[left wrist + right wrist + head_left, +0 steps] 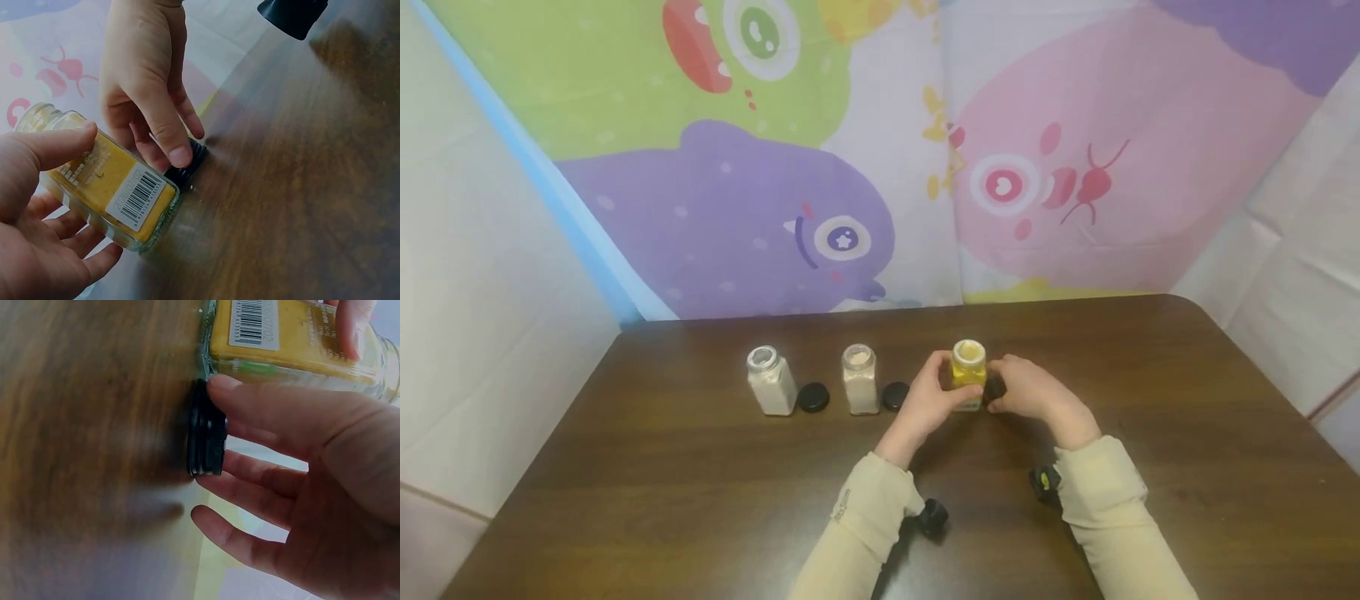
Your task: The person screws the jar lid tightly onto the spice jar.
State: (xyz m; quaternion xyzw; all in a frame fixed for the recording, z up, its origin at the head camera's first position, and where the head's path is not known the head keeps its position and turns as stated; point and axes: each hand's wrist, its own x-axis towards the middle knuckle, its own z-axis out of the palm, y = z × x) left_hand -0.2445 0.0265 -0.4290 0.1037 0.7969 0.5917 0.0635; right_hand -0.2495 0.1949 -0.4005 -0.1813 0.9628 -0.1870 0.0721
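A square glass jar of yellow powder (967,373), without its lid, stands upright on the table with a barcode label low on one side (139,197). My left hand (925,402) grips this jar, the thumb across one face and the fingers round the other side. Right beside the jar's base a black screw lid (207,434) lies at the table surface. My right hand (1039,393) pinches that lid between the thumb and the fingers, while the little finger (215,525) stays apart from it.
To the left stand two more uncapped glass jars, one of white powder (775,390) and one of cream-coloured powder (861,392). Each has a black lid (813,397) lying to its right; my left hand partly overlaps the second lid (893,395). A printed cartoon cloth (760,217) hangs behind the table.
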